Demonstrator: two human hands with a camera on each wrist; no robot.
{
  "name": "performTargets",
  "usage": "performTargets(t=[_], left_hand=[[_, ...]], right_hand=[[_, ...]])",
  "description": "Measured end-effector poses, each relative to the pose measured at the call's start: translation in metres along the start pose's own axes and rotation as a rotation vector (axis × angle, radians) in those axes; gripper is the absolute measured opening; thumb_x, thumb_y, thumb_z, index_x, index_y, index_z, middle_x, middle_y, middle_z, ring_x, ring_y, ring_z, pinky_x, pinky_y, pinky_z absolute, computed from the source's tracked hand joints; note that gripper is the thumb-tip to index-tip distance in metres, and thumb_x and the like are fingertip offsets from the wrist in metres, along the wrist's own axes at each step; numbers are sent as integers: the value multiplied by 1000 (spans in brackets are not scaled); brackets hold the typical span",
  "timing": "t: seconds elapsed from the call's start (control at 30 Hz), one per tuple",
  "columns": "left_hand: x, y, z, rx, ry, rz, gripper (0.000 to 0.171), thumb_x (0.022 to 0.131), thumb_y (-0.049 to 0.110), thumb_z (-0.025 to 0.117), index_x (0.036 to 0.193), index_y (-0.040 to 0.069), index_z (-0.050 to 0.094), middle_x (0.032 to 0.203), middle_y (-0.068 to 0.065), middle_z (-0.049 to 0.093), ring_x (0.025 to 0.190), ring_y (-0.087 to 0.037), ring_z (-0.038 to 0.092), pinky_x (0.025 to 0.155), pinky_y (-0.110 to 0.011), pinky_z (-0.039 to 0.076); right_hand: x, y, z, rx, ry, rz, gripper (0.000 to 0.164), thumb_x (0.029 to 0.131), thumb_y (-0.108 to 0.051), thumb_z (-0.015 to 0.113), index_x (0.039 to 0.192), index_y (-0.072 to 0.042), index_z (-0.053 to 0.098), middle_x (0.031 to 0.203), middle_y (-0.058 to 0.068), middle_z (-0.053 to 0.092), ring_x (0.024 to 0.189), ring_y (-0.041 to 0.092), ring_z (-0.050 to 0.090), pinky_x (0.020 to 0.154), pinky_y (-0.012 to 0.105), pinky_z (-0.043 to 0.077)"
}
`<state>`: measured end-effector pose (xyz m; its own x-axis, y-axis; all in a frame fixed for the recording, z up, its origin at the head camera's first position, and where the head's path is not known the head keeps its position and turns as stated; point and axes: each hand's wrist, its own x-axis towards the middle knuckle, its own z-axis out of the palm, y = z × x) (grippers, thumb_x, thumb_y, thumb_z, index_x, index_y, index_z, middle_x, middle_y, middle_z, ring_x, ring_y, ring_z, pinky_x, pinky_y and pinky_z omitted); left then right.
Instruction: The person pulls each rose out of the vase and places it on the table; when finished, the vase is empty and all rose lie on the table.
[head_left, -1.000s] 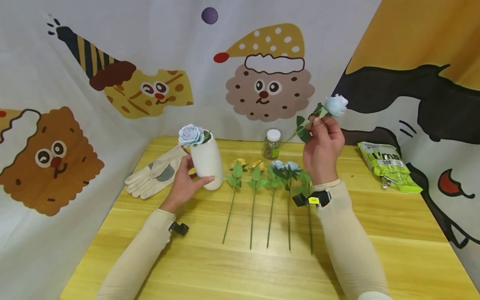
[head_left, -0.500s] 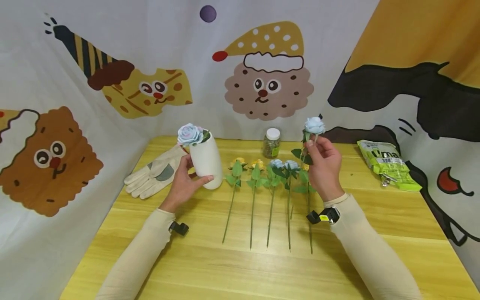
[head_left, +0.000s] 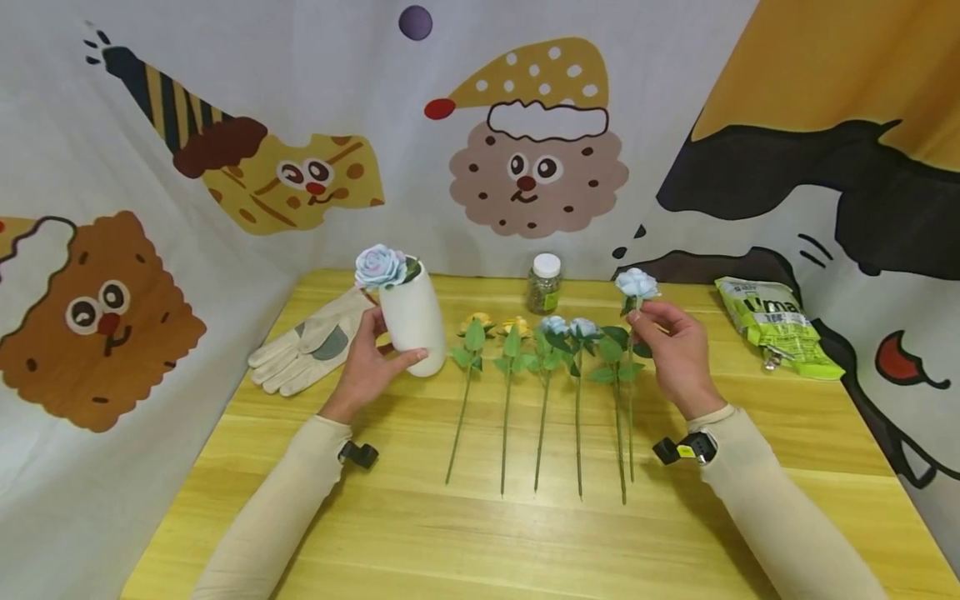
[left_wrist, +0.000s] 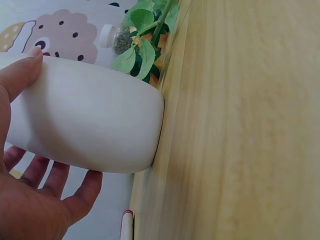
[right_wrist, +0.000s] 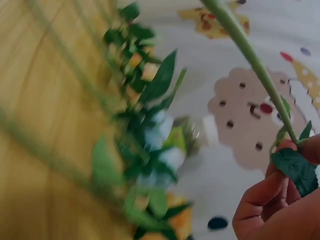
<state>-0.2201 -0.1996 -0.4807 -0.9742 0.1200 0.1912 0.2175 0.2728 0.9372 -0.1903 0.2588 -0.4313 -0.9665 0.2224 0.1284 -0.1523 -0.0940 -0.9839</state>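
Observation:
In the head view my left hand (head_left: 367, 367) grips a white vase (head_left: 414, 325), thumb across its near side and fingers round the other. A pale blue rose (head_left: 380, 267) leans out of the vase's mouth to the left; its stem is hidden inside. The left wrist view has the base of the vase (left_wrist: 100, 115) at the tabletop. My right hand (head_left: 678, 354) pinches another pale blue rose (head_left: 637, 284) just below the bloom, upright, with its stem (right_wrist: 255, 60) hanging down. Beside it lies a row of yellow roses (head_left: 514, 326) and blue roses (head_left: 582, 327), stems toward me.
Behind the vase lies a cream glove (head_left: 307, 350). A white-lidded jar (head_left: 545, 287) stands near the back edge of the wooden table (head_left: 480, 550). At the right is a green snack bag (head_left: 780, 329). A printed cloth (head_left: 337, 67) hangs behind and at the sides.
My right hand has come down with its blue rose, turning it from slanted to upright beside the row's right end. My left hand and the vase have stayed in place.

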Motion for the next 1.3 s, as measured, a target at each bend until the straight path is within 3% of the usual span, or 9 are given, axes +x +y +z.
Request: performTargets(t=[0.43,0.63,0.8,0.97,1.3], left_hand=[[-2,3,0,-3,6,14,86,85,26,92,152,13,39,146,-11,50,132,-31,52,110,-58,51],[-1,3,0,4,6,29,85,86,24,92,151,12,40,145,-11,51,131,-30,53,109,-58,52],[-2,3,0,4,6,24,85,86,23,91,152,13,39,146,-11,50,133,-30,53,109,-59,52],[-2,3,-1,6,1,17,86,86,25,91,152,13,39,146,-12,50,132,-30,53,109,-59,51],[-1,2,0,3,-9,17,86,86,25,91,152,12,38,146,-12,51,132,-31,53,110,-60,51]], right_hand=[[2,26,-57,-284,-19,140,27,99,-19,77,118,0,71,92,-14,75,69,5,70,64,19,60],[2,31,-73,-455,-64,193,40,103,-30,71,129,1,65,91,-24,72,76,1,69,69,19,59],[3,37,-81,-511,-86,266,53,105,-37,68,139,2,60,91,-29,68,82,-2,68,74,16,56],[5,43,-88,-531,-128,310,62,104,-41,68,146,3,56,94,-27,68,85,-2,68,75,19,58],[10,47,-88,-618,-211,306,51,105,-35,68,141,1,63,104,-12,72,89,4,70,79,24,60]])
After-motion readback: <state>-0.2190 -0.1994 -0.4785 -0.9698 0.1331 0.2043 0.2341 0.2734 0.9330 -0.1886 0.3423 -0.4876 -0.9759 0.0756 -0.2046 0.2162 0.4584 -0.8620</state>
